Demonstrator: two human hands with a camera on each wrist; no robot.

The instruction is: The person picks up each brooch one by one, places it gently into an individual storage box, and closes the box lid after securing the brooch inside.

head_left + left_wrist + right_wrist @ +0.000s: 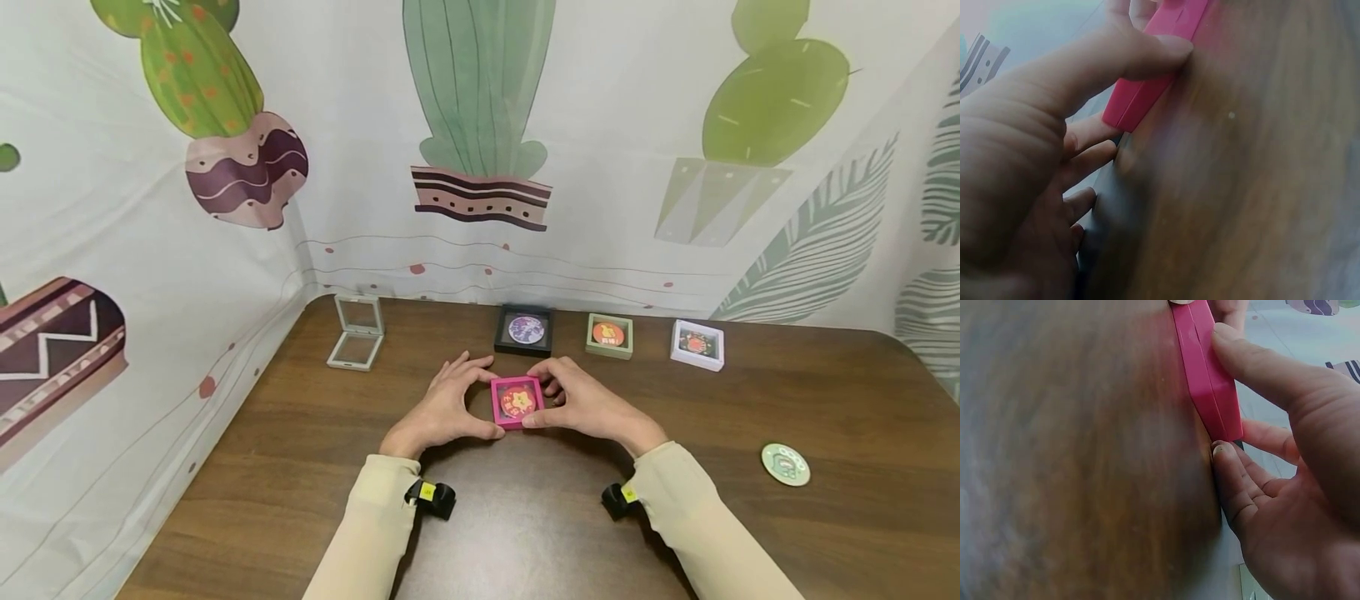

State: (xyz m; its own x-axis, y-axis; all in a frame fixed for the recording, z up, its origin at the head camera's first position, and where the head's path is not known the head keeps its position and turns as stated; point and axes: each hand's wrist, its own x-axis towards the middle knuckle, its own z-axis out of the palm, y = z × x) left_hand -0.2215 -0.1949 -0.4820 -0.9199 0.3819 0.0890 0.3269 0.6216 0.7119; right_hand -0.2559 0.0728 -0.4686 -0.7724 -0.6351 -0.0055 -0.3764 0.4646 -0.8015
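Observation:
A small square pink display frame lies on the table in the head view, with a red round badge bearing a yellow star behind its window. My left hand grips its left side, thumb on the near edge and index finger toward the far edge. On the other side my right hand holds the right corners between thumb and index finger. The left wrist view shows the left thumb against the pink frame's side. A seam runs along the pink frame in the right wrist view, its two halves together.
Behind the hands stand a black frame, a green frame and a white frame, each holding a round badge. An opened white frame sits at back left. One loose green badge lies at right on the wooden table.

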